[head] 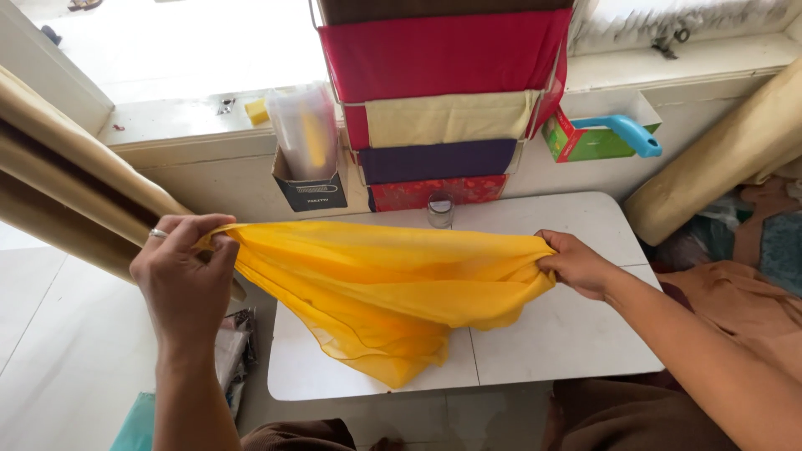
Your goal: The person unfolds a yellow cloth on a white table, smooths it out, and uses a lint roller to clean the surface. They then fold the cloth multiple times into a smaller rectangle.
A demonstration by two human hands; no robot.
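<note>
Above a low white table (576, 334), the left hand (182, 280) is closed in a pinch on one end of a yellow cloth (384, 292), thumb and fingers bunching the fabric; a ring sits on one finger. The right hand (576, 266) is likewise closed, gripping the other end in a tight gather. The cloth hangs stretched between the two, its upper edge nearly level, its lower part sagging in thin, sheer folds to a point that drapes over the table's near edge.

Just behind the cloth, a small glass jar (439, 210) stands on the table by the wall. Above it hangs a rack of folded fabrics (443, 92): red, cream, purple, and a red patterned piece at the bottom. Left of the rack, a dark box (309, 188) holds a clear plastic bag with something yellow inside. Right of the rack, a green and red box (589, 140) bears a blue handle (622, 131). Rolls of tan fabric (67, 184) lean at the left, and another roll (718, 159) leans at the right. Brown cloth (735, 301) lies under the right forearm.
</note>
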